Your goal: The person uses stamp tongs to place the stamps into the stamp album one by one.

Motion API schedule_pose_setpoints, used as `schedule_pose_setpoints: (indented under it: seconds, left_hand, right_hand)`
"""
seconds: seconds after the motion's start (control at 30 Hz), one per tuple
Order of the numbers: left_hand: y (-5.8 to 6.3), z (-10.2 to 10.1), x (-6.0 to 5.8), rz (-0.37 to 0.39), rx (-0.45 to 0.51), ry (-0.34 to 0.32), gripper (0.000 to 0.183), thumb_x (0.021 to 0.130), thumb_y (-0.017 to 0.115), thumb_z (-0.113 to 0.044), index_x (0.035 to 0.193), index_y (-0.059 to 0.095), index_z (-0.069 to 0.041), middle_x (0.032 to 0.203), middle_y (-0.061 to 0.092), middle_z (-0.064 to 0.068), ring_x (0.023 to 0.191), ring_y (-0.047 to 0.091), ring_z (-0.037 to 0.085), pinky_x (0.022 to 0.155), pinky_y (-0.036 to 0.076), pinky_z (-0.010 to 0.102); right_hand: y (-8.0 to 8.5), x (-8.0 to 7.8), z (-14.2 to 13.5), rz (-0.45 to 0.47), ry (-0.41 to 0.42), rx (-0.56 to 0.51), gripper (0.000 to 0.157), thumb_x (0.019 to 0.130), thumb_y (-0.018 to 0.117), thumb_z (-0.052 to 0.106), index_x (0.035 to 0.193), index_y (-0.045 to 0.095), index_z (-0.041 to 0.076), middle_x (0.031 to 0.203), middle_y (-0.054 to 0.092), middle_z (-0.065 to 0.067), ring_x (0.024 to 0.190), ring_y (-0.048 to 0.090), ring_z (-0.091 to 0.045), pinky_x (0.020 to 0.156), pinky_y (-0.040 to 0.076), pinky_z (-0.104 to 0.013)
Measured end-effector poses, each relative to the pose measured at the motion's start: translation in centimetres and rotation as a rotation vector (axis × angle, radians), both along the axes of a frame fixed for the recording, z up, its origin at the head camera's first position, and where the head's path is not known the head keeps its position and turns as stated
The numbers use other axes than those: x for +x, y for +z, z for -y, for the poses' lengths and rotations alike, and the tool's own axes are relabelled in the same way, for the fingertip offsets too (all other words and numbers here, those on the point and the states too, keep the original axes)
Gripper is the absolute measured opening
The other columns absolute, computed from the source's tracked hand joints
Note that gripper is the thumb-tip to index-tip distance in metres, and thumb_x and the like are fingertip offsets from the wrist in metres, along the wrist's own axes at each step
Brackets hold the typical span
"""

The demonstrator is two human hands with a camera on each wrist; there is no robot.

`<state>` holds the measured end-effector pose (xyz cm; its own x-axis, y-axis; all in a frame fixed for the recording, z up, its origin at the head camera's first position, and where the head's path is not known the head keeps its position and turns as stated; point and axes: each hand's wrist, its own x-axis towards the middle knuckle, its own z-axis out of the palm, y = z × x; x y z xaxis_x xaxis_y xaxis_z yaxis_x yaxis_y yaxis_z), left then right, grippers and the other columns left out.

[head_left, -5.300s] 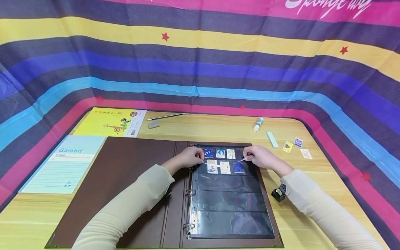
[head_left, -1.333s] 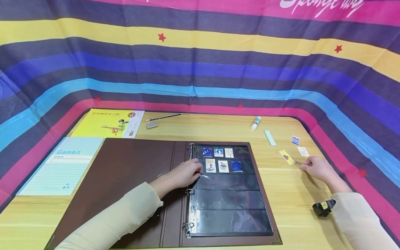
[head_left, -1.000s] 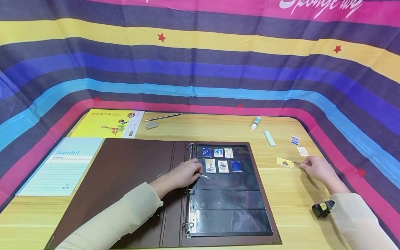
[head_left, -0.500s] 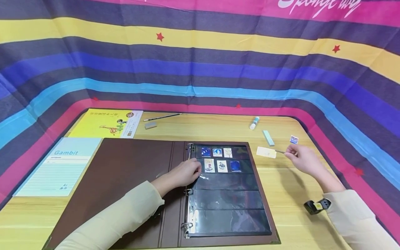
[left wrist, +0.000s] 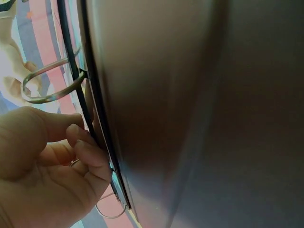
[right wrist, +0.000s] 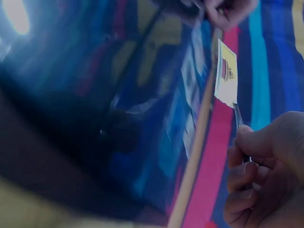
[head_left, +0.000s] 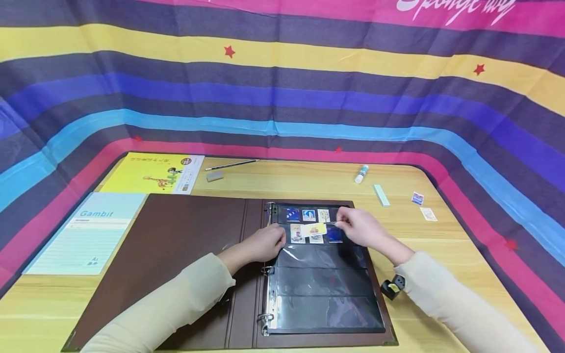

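A brown ring-binder stamp album (head_left: 194,274) lies open, its black pocket page (head_left: 326,282) at the right. Several stamps sit in the top two rows, among them a dark blue one (head_left: 334,235). My right hand (head_left: 364,228) pinches metal tweezers (right wrist: 239,116), whose tips hold a yellow stamp (head_left: 314,229) over the second row, partly covering the stamps below. In the right wrist view, that stamp (right wrist: 227,73) shows a small printed picture. My left hand (head_left: 265,242), fingers curled, pinches the page's left edge beside the binder rings (left wrist: 52,90).
Two loose stamps, one blue (head_left: 417,198) and one pale (head_left: 428,214), lie on the table at the right. Behind the album are a pale green strip (head_left: 381,195), a glue stick (head_left: 361,174), an eraser (head_left: 215,176) and a pencil (head_left: 231,164). Notebook (head_left: 84,235) and yellow book (head_left: 152,172) lie left.
With tweezers, my right hand has lifted the yellow stamp from the table and carried it left over the page. My left hand, which was at the second row's upper edge, now stays slightly lower.
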<state>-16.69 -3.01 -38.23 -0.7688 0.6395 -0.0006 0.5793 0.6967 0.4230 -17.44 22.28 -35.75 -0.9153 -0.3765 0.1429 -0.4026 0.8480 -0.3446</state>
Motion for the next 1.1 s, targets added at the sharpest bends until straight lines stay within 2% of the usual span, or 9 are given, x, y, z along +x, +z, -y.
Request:
schedule_pose_setpoints:
  seconds: [0.23, 0.53, 0.77, 1.1]
  left_hand:
    - [0.1, -0.1, 0.1, 0.016, -0.017, 0.001, 0.013, 0.082, 0.046, -0.009, 0.069, 0.046, -0.013, 0.071, 0.039, -0.004, 0.065, 0.039, 0.01, 0.059, 0.035, 0.024]
    - [0.0, -0.1, 0.0, 0.004, -0.013, -0.004, 0.015, 0.082, 0.045, -0.009, 0.068, 0.045, -0.012, 0.07, 0.039, -0.004, 0.065, 0.038, 0.011, 0.058, 0.035, 0.023]
    - [0.0, 0.1, 0.0, 0.026, -0.012, 0.002, 0.014, 0.082, 0.045, -0.009, 0.069, 0.045, -0.012, 0.071, 0.039, -0.003, 0.064, 0.038, 0.011, 0.058, 0.035, 0.023]
    - [-0.3, -0.1, -0.1, 0.031, -0.022, 0.009, 0.013, 0.083, 0.045, -0.01, 0.07, 0.046, -0.012, 0.071, 0.039, -0.004, 0.064, 0.039, 0.01, 0.057, 0.035, 0.023]
  right_hand:
    - [-0.9, 0.4, 2.5, 0.056, 0.024, 0.026, 0.013, 0.077, 0.058, 0.013, 0.069, 0.048, 0.015, 0.057, 0.044, 0.006, 0.05, 0.039, -0.01, 0.047, 0.032, -0.025]
    - [-1.2, 1.5, 2.9, 0.112, 0.123, 0.07, 0.016, 0.074, 0.06, 0.013, 0.065, 0.048, 0.017, 0.055, 0.042, 0.009, 0.049, 0.038, -0.008, 0.047, 0.032, -0.024]
    - [-0.6, 0.7, 3.4, 0.079, 0.163, 0.079, 0.014, 0.075, 0.06, 0.013, 0.067, 0.049, 0.017, 0.058, 0.043, 0.009, 0.052, 0.039, -0.009, 0.048, 0.032, -0.024]
    - [-1.5, -0.2, 4.9, 0.112, 0.229, 0.1, 0.013, 0.076, 0.059, 0.014, 0.068, 0.051, 0.021, 0.061, 0.045, 0.012, 0.056, 0.042, -0.008, 0.05, 0.034, -0.023]
